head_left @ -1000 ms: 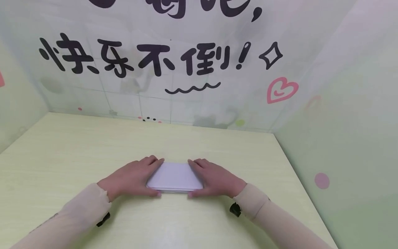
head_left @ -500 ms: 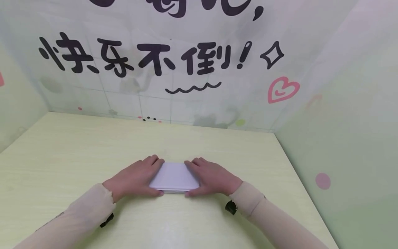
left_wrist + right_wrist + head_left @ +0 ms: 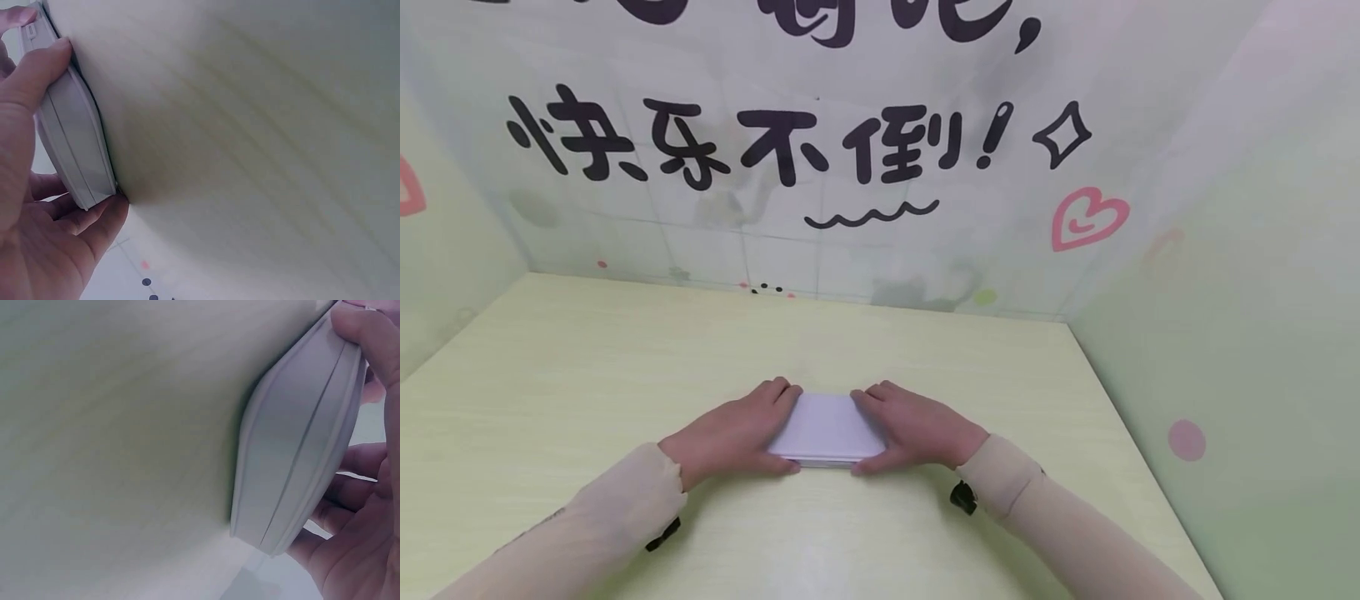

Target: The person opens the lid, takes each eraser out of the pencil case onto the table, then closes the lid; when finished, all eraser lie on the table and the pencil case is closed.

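Note:
A flat pale lilac-white case [image 3: 827, 427] lies on the table, held between two hands. The left hand [image 3: 741, 433] grips its left end, thumb at the near edge and fingers at the far edge. The right hand [image 3: 917, 427] grips the right end the same way. In the left wrist view, the case [image 3: 75, 137] shows a seam along its side, with the left hand's thumb and fingers at either end. The right wrist view shows the case [image 3: 294, 444] lying against the tabletop, the right hand [image 3: 369, 506] around it. The palms hide parts of both ends.
The pale wood-grain table [image 3: 625, 350] reaches a printed back wall [image 3: 865, 250] with dark lettering. A pale green side wall [image 3: 1247, 375] stands at the right, another at the left. Dark bands or devices show beneath both wrists.
Since a second ago the hands have come slightly closer together on the case, the left one shifting rightward. The head view has shifted a little. Both hands keep their grip.

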A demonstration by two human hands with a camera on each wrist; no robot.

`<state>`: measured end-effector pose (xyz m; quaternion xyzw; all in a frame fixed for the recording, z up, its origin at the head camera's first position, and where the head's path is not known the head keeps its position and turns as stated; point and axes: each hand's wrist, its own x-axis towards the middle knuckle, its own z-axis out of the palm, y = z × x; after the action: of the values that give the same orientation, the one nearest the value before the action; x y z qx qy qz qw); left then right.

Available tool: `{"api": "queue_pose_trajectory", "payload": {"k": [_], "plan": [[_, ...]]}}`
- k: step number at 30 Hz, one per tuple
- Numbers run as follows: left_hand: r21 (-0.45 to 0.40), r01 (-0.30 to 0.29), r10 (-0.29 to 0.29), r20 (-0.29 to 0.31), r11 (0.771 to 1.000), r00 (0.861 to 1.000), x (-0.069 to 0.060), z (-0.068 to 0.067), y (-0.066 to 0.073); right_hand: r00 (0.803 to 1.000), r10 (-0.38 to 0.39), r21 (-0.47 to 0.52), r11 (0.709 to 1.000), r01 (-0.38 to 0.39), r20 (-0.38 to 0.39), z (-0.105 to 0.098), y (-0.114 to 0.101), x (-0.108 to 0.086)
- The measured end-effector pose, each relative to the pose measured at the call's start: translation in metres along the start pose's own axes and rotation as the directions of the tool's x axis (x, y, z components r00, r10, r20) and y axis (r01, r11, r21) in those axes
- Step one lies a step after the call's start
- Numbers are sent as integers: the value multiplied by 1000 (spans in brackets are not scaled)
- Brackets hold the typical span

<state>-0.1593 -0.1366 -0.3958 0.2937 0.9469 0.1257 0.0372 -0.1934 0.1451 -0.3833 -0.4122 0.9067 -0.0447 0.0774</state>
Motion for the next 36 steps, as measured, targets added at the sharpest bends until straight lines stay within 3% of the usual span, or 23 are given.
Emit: {"api": "queue_pose_trajectory", "payload": {"k": [15, 36], "plan": [[-54, 10, -10, -1, 998, 1000, -3, 2, 2, 1000, -28, 9, 1000, 28, 5, -1, 1, -1], [-65, 3, -5, -22, 998, 1000, -4, 3, 1, 999, -36, -9, 999, 36, 14, -4, 1, 0]]}}
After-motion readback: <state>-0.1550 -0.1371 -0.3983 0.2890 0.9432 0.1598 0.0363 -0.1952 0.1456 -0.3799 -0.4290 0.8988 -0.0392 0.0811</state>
